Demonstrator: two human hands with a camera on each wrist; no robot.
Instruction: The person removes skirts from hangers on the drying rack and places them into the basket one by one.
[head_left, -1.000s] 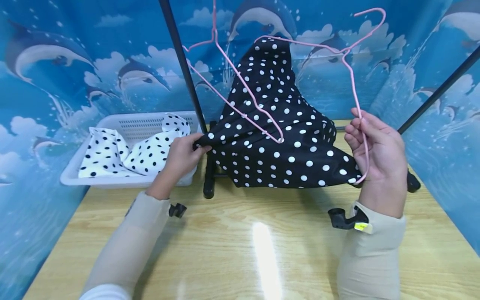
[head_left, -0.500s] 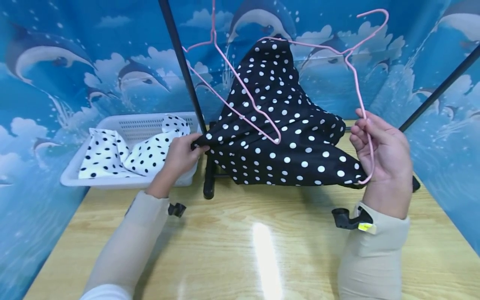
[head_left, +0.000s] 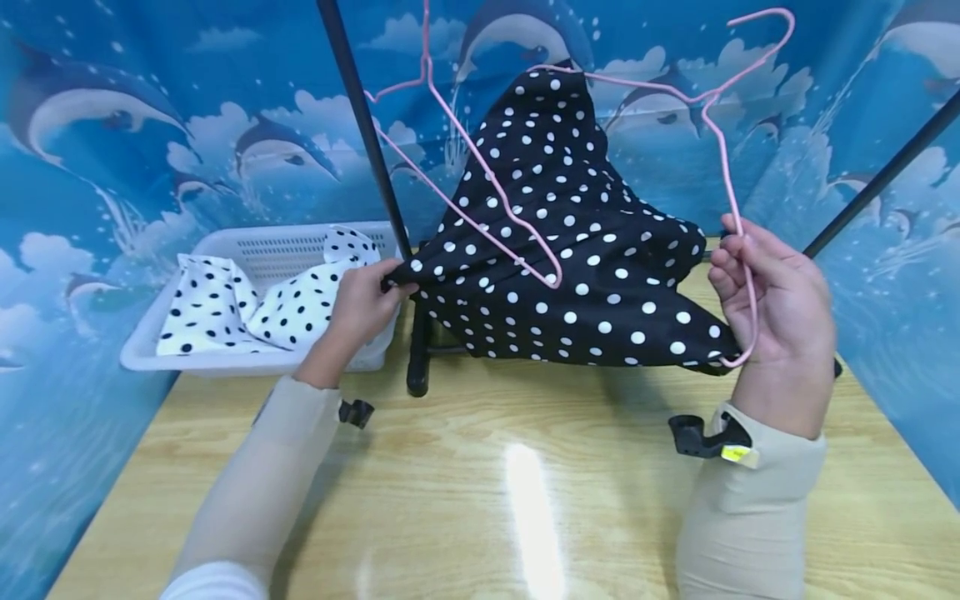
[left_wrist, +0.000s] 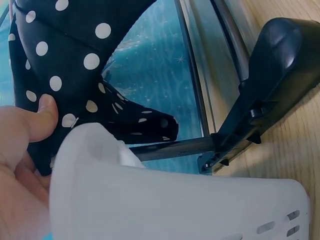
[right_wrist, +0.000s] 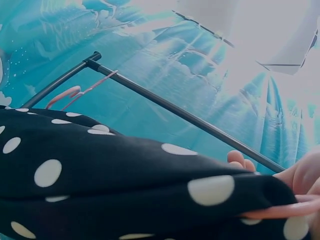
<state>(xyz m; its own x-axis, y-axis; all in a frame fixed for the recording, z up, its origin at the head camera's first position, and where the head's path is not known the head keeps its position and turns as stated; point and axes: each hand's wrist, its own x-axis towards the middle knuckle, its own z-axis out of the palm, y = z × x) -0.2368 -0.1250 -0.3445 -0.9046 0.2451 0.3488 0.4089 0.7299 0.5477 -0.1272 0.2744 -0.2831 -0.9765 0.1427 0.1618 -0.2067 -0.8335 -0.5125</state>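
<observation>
A black cloth garment with white polka dots (head_left: 570, 275) is stretched between my hands in the head view. My left hand (head_left: 365, 304) pinches its left edge between thumb and fingers, beside the basket. On the right, my right hand (head_left: 780, 308) grips the side of a pink hanger (head_left: 726, 158), whose hook points up and whose far arm reaches the garment's top. The hanger's lower right end touches the garment's right corner. In the right wrist view the cloth (right_wrist: 125, 175) covers much of the hand.
A second pink hanger (head_left: 491, 175) hangs in front of the garment. Black rack posts (head_left: 367, 125) rise on both sides; the rack's top bar (right_wrist: 190, 117) shows overhead. A white basket (head_left: 225, 364) at left holds a white cloth with black dots (head_left: 292, 312). All stands on a wooden table (head_left: 450, 483).
My right hand has moved a little to the right, taking its hanger and the garment's right corner along. My left hand stays nearly in place, still pinching the cloth.
</observation>
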